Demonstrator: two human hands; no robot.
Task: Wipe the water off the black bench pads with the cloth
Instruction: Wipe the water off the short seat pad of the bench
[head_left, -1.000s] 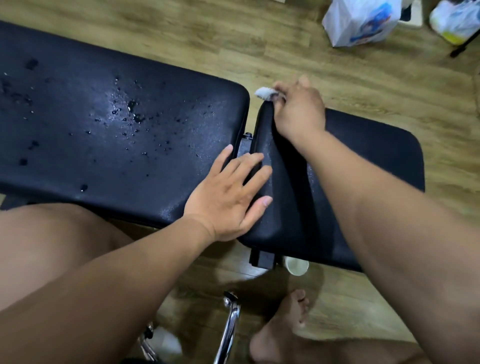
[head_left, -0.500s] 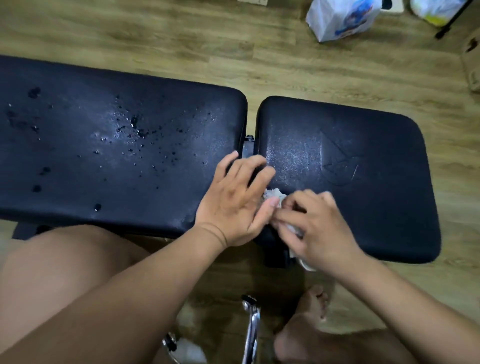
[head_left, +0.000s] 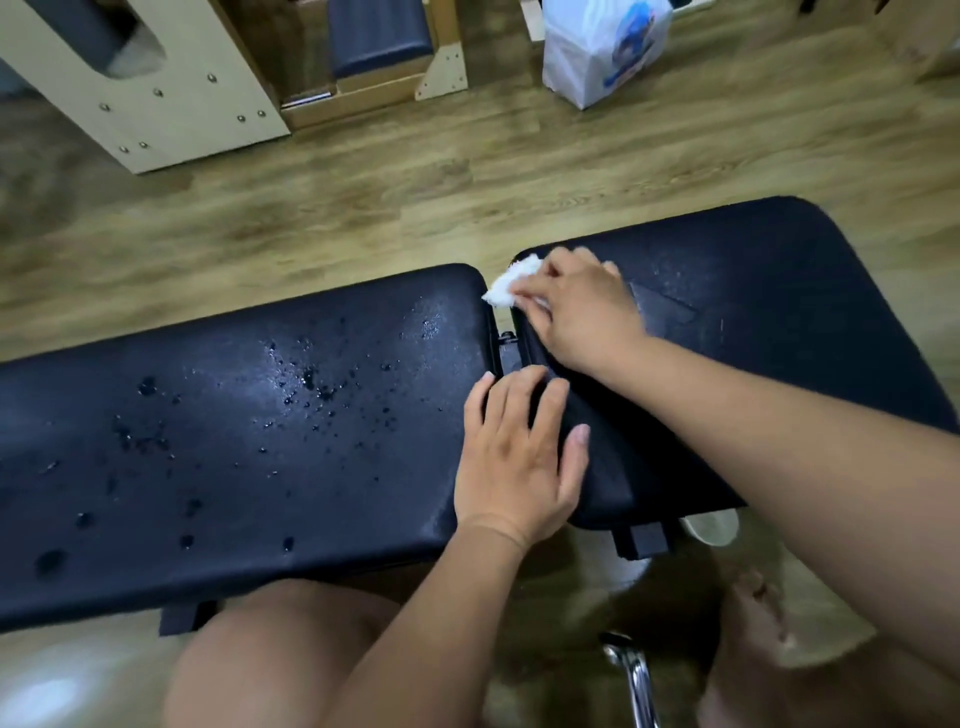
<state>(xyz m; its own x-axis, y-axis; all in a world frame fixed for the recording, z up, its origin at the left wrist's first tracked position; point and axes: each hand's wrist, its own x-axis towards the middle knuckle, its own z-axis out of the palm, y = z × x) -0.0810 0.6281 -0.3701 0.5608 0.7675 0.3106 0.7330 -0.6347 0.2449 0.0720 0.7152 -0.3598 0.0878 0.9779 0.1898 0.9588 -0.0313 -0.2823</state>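
Two black bench pads lie end to end with a narrow gap between them. The long left pad (head_left: 218, 441) carries several water drops across its middle and left part. The shorter right pad (head_left: 779, 312) shows a faint damp sheen. My right hand (head_left: 582, 306) holds a white cloth (head_left: 511, 283) against the far left corner of the right pad. My left hand (head_left: 519, 457) rests flat with straight fingers across the gap, its palm on the left pad and its fingertips on the right pad.
Wooden floor surrounds the bench. A light wooden frame (head_left: 156, 88) and a padded box (head_left: 379, 36) stand at the back left. A white plastic bag (head_left: 602, 47) sits at the back. My knee (head_left: 270, 660) and a chrome bar (head_left: 636, 680) are below the bench.
My right hand has carried the cloth from the near edge of the right pad up along its left side to the far corner. My left hand has stayed across the gap.
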